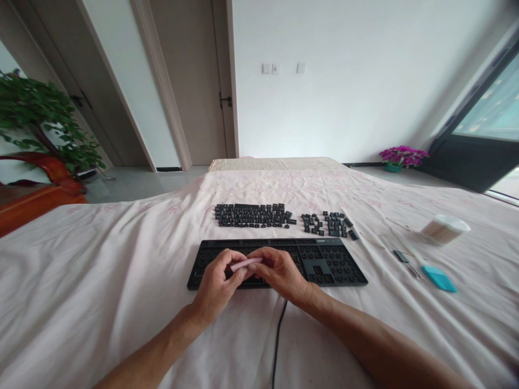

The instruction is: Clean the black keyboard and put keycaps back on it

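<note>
In the head view, both forearms come up from the bottom edge and meet over the middle of a black keyboard (332, 265). The keyboard lies flat on a pale pink cloth (101, 281) and shows bare sockets where its keys would sit.

The left hand (217, 281) is curled with its knuckles up. Its fingers and thumb are pinched around the near end of a pink strip (246, 264). The right hand (279, 273) faces it, wrist bent inward, and its fingertips close on the other end of the strip. So both hands grasp the strip, which lies almost level between them, just above the keyboard's left half. What the strip is made of cannot be told.

A black cable (278, 340) runs from the keyboard's near edge down between the two arms.

Beyond the keyboard, loose black keys (253, 215) lie in tidy rows on the cloth. A smaller, looser group of keys (330, 223) sits to their right.

Well to the right of the hands are a round tub of cotton swabs (444, 228), a teal tool (440, 279) and a few thin tools (401, 254) between them.

Farther off, a green plant (36, 119) stands at the left, and a pot of purple flowers (403, 155) sits on the floor by the window.
</note>
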Tool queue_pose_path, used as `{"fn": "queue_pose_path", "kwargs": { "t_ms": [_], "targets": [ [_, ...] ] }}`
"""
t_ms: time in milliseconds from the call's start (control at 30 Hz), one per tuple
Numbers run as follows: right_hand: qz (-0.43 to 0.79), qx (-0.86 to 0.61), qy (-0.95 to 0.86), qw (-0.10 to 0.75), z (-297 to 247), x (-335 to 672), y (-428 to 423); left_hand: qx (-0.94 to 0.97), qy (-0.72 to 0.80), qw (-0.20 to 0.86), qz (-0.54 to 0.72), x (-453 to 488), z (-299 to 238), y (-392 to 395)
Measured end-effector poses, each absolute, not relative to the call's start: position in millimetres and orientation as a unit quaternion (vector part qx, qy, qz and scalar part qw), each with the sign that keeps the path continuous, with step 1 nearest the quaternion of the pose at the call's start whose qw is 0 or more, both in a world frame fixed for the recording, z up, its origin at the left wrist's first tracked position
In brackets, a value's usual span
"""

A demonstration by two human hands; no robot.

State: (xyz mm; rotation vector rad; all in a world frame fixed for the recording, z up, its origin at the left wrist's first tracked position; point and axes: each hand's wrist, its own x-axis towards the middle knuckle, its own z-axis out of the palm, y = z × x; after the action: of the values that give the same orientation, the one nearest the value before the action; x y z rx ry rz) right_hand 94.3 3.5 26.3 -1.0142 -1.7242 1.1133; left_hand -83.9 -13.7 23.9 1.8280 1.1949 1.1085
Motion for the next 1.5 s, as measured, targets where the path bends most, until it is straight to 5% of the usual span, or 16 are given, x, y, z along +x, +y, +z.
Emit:
{"fn": "queue_pose_path", "kwargs": {
  "t_ms": [300, 667, 1233, 1500],
  "targets": [
    [0.298, -0.483, -0.754, 0.33, 31, 97, 2, 0.569, 0.424, 0.544, 0.448, -80, 25, -10],
    [-0.038, -0.527, -0.817, 0.228, 19, 127, 31, 0.625, 0.504, 0.391, 0.45, -105, 35, 14],
    [-0.046, -0.524, -0.833, 0.169, 11, 129, 35, 0.795, 0.487, 0.207, 0.295, -76, 28, 48],
    [-0.054, -0.523, -0.835, 0.16, 12, 128, 34, 0.796, 0.516, 0.201, 0.246, -121, 38, 47]
  ]
}}
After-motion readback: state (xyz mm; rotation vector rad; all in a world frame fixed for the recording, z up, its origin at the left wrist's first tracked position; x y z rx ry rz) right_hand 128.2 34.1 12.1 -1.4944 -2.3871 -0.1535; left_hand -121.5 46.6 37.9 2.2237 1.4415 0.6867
